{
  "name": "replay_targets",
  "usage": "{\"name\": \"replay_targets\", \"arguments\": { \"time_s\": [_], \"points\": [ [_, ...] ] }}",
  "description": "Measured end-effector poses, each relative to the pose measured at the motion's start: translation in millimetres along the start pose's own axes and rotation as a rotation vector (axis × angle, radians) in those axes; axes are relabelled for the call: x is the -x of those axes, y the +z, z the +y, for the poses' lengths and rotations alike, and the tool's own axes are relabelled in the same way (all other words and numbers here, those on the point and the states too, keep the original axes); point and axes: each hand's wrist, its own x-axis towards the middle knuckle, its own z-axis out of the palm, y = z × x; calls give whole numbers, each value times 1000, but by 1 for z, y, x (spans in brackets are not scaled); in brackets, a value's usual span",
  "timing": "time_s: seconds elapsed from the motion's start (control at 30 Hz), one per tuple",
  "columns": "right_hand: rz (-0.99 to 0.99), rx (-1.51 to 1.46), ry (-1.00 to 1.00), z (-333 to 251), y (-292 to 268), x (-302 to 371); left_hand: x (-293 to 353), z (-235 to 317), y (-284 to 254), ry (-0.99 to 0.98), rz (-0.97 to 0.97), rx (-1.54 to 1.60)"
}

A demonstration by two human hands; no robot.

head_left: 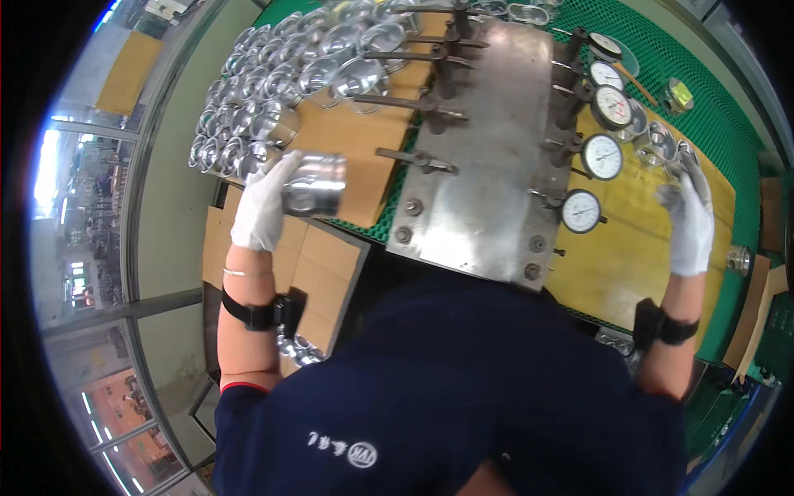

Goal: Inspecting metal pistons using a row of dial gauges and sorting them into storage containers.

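Observation:
A shiny metal piston [318,183] with grooves round one end lies sideways in my left hand [263,207], whose white-gloved fingers grip its left side. It is held over the near-left edge of the bench, beside the rows of pistons [273,124] on brown cardboard. My right hand [691,219], gloved in white too, is over the yellow board at the right. Its fingers reach out with the thumb apart, and the fingertips are close to a piston [685,154]; whether they touch it I cannot tell.
Between my hands stands a steel plate [488,165] with clamp-like rods along its left side and several dial gauges [602,157] along its right. More pistons [656,142] rest on the yellow board [616,273]. Green matting [641,50] covers the bench; a cardboard box [318,256] sits below it.

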Motion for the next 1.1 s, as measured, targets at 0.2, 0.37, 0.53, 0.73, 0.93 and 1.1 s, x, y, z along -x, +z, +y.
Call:
{"name": "replay_targets", "arguments": {
  "time_s": [0.2,0.37,0.53,0.73,0.93,1.1],
  "points": [
    [-860,239,-118,-59,180,85,38,78,70,-212,-526,721],
    [-599,55,-156,-31,210,102,31,64,78,-411,-747,625],
    [-514,807,-424,-32,208,95,19,42,91,513,-612,-561],
    [-451,793,-485,-27,201,98,16,27,135,862,-459,-656],
    [-575,71,688,-22,171,115,-3,20,149,937,-441,-554],
    [-551,65,613,-8,181,122,-14,16,161,797,-449,-387]
  ]
}}
